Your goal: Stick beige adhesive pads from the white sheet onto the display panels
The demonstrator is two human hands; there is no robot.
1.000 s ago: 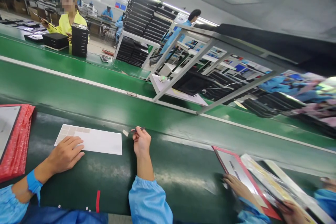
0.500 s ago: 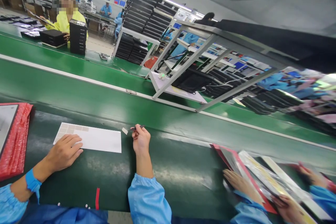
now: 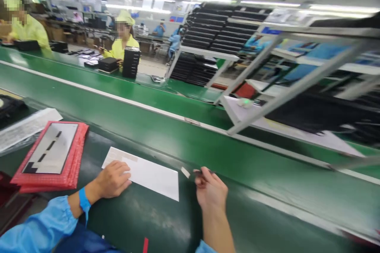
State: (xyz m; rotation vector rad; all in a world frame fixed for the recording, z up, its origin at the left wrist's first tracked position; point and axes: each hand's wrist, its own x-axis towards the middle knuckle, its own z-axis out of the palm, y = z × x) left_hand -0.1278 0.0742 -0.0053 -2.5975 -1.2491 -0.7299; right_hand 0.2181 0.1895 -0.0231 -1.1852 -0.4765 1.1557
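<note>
My left hand (image 3: 113,180) rests flat on the near edge of a white sheet (image 3: 151,178), which has a row of pale labels along its far edge. It holds nothing. My right hand (image 3: 210,189) pinches dark tweezers (image 3: 203,172) to the right of the sheet. A small white label (image 3: 185,172) sits at their tip, just off the sheet's right corner. A blue wrist strap (image 3: 84,201) circles my left wrist.
A red bubble-wrap bag (image 3: 52,154) with a grey panel lies left of the sheet on the dark green bench (image 3: 139,221). Beyond runs a green conveyor (image 3: 118,104). A co-worker in yellow (image 3: 123,43) sits across it beside stacked black trays (image 3: 130,62). A metal rack (image 3: 297,71) stands right.
My view has swung level and to the left, bringing the whole red bag into sight. The co-worker's hands and sheets at the lower right have left the view. My hands keep their hold.
</note>
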